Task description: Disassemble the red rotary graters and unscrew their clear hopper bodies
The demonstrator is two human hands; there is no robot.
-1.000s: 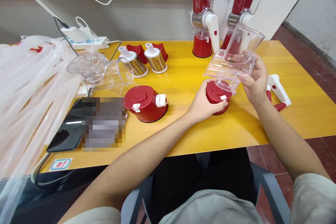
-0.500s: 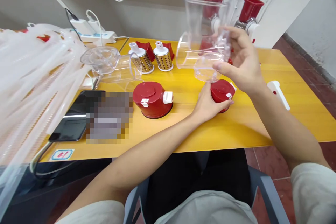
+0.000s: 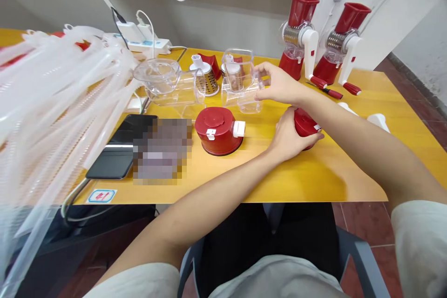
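From the head view: two graters (image 3: pixel 296 36) stand whole by the table's (image 3: pixel 258 179) back right corner; other parts are separate, so maybe half together. The left hand (image 3: pixel 288 136) is curled round a red base (image 3: pixel 303 122), midway between front and back edges. The right hand (image 3: pixel 281 84), fingers part-closed, grips a clear housing (image 3: pixel 248 97) nearer the back edge. Drums (image 3: pixel 208 83) look behind it, not inside. Can't tell what's in the hoppers (image 3: pixel 303 8) tbh.

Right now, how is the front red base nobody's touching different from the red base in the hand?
The free base stands untouched, while the held base is in the left grip. The free base shows its white side knob; on the held base, the right forearm hides that side. Both are red with a small white tab.
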